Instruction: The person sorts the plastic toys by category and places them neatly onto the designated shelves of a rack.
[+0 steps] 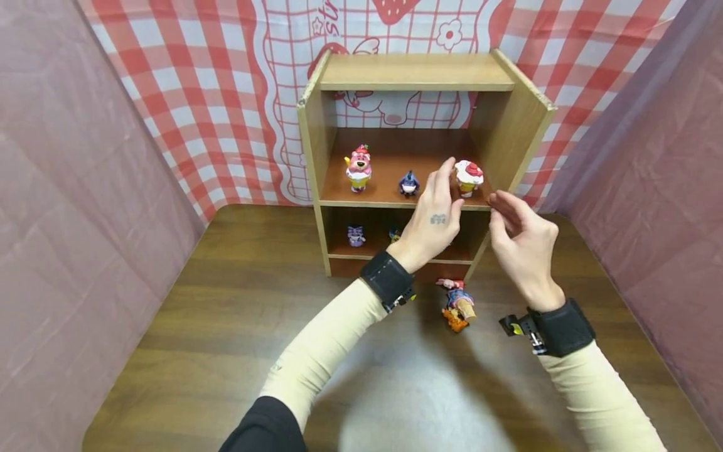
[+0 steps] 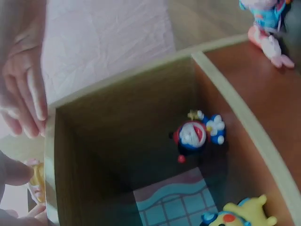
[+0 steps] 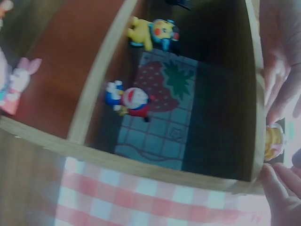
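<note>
On the upper shelf's right end stands an ice-cream-cup figurine [image 1: 469,176] with a white top and red swirl. My left hand [image 1: 432,216] is beside its left side, fingers extended, thumb and fingertips right at the figurine. My right hand [image 1: 525,245] is to the right by the shelf's front edge, fingers loosely bent, with nothing in its grasp. Both hands flank the figurine's yellow cup [image 3: 274,142] in the right wrist view. Further left on that shelf are a small blue donkey figurine [image 1: 409,183] and a pink bear figurine [image 1: 358,168] in a cup.
The wooden cabinet [image 1: 418,69] stands against a checked cloth. Its lower shelf holds a purple figurine [image 1: 356,236], a yellow one [image 3: 153,34] and a blue-and-white one [image 3: 127,98]. On the table before it lie a pink rabbit figurine [image 1: 450,284], a cone-shaped one [image 1: 464,306] and an orange one [image 1: 454,321].
</note>
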Motion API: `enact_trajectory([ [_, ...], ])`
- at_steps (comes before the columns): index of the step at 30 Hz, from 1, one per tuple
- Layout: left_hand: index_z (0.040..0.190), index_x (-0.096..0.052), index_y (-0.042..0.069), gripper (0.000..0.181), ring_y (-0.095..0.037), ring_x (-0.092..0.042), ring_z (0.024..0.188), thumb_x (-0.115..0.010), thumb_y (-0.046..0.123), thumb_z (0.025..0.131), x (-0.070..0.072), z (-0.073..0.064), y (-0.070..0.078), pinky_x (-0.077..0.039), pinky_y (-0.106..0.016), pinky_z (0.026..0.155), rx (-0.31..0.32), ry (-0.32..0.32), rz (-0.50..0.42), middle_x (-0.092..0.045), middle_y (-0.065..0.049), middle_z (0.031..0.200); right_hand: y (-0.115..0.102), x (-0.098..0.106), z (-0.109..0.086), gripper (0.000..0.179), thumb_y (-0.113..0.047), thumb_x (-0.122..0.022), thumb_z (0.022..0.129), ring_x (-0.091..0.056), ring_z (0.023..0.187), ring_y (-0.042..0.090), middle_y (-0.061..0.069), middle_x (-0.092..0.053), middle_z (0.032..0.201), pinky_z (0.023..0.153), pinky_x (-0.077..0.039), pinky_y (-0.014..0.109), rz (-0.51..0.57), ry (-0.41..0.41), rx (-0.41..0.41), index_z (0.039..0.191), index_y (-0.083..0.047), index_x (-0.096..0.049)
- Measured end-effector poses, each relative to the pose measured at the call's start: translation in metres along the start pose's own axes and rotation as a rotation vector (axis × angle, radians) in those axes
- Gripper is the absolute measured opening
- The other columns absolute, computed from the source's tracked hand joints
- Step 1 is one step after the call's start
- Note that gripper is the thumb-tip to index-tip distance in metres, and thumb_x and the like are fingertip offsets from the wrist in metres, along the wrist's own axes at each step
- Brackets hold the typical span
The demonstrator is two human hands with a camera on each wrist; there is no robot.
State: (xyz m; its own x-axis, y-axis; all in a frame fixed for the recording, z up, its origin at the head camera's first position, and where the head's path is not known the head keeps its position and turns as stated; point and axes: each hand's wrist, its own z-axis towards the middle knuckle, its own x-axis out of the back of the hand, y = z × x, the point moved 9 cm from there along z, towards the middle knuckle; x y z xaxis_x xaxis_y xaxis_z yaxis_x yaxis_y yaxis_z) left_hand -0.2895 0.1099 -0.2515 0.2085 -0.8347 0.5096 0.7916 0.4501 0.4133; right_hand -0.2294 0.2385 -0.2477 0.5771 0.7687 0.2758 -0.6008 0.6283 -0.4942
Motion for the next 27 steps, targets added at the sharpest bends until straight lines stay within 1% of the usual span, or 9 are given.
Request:
enact_trajectory([
  [2,0.141,-0.028,-0.01,0.063,-0.022,-0.04,0.124,-0.061,-0.001,0.087,0.001,-0.006,0.003,-0.033,-0.022,0.107,-0.028,0.007,-0.013,-0.042,-0.023,0.133,-0.005,0.007,-0.007,0.024,0.019,-0.056,0.08,-0.068,0.086,0.019,0.028,-0.07,0.093,0.075,-0.05,0.008,0.05,0.058,-0.01,0.102,0.016,-0.066],
  [5,0.139,-0.033,-0.01,0.061,-0.021,-0.036,0.128,-0.061,-0.001,0.086,0.004,-0.016,0.007,-0.03,-0.021,0.109,-0.07,0.025,-0.044,-0.04,-0.023,0.135,-0.007,0.014,-0.016,0.021,0.02,-0.056,0.079,-0.064,0.078,0.005,0.027,-0.07,0.087,0.069,-0.048,0.006,0.054,0.086,-0.014,0.098,0.015,-0.066],
  [8,0.136,-0.039,-0.009,0.056,-0.02,-0.036,0.129,-0.062,0.001,0.087,0.007,-0.026,0.009,-0.031,-0.022,0.109,-0.111,0.044,-0.064,-0.041,-0.023,0.135,0.006,0.012,-0.027,0.019,0.016,-0.059,0.08,-0.06,0.073,-0.002,0.023,-0.071,0.084,0.064,-0.043,0.005,0.016,0.046,-0.014,0.096,0.012,-0.067],
  [11,0.129,-0.047,-0.008,0.046,-0.02,-0.041,0.125,-0.062,0.002,0.087,0.009,-0.035,0.009,-0.035,-0.023,0.107,-0.143,0.063,-0.078,-0.045,-0.022,0.131,0.026,0.008,-0.039,0.019,0.011,-0.063,0.079,-0.059,0.072,-0.003,0.016,-0.072,0.083,0.064,-0.043,0.006,-0.033,-0.015,-0.021,0.096,0.006,-0.069],
  [13,0.123,-0.053,-0.005,0.037,-0.019,-0.047,0.116,-0.063,0.002,0.088,0.01,-0.04,0.008,-0.041,-0.021,0.1,-0.155,0.071,-0.086,-0.048,-0.019,0.125,0.037,0.005,-0.047,0.019,0.008,-0.064,0.08,-0.059,0.072,-0.004,0.013,-0.073,0.084,0.064,-0.043,0.006,-0.054,-0.053,-0.03,0.097,0.003,-0.07],
  [16,0.112,-0.06,-0.002,0.025,-0.016,-0.053,0.101,-0.062,0.003,0.088,0.006,-0.05,0.006,-0.047,-0.019,0.087,-0.147,0.049,-0.114,-0.053,-0.013,0.113,0.046,0.001,-0.058,0.019,0.007,-0.065,0.08,-0.059,0.071,-0.005,0.012,-0.074,0.084,0.062,-0.043,0.005,-0.074,-0.102,-0.042,0.097,0.001,-0.071],
  [18,0.107,-0.062,-0.001,0.019,-0.015,-0.055,0.091,-0.062,0.003,0.088,-0.001,-0.056,0.001,-0.049,-0.019,0.077,-0.116,0.006,-0.139,-0.055,-0.011,0.105,0.05,-0.002,-0.063,0.018,0.006,-0.066,0.08,-0.059,0.069,-0.005,0.011,-0.074,0.083,0.06,-0.042,0.004,-0.083,-0.144,-0.055,0.096,0.001,-0.071],
  [21,0.104,-0.062,-0.001,0.016,-0.013,-0.057,0.082,-0.062,0.004,0.089,-0.017,-0.067,-0.01,-0.05,-0.019,0.071,-0.024,-0.1,-0.162,-0.058,-0.009,0.095,0.055,-0.009,-0.071,0.015,0.003,-0.067,0.081,-0.058,0.066,-0.001,0.008,-0.072,0.078,0.056,-0.042,0.006,-0.103,-0.227,-0.076,0.094,0.0,-0.071],
  [27,0.101,-0.065,0.004,0.016,-0.005,-0.056,0.073,-0.065,0.015,0.089,-0.054,-0.093,-0.036,-0.048,-0.014,0.063,0.201,-0.373,-0.08,-0.062,0.0,0.083,0.063,-0.026,-0.094,0.016,0.002,-0.07,0.079,-0.059,0.062,0.007,0.003,-0.07,0.072,0.053,-0.045,0.014,-0.109,-0.423,-0.09,0.094,-0.004,-0.07],
])
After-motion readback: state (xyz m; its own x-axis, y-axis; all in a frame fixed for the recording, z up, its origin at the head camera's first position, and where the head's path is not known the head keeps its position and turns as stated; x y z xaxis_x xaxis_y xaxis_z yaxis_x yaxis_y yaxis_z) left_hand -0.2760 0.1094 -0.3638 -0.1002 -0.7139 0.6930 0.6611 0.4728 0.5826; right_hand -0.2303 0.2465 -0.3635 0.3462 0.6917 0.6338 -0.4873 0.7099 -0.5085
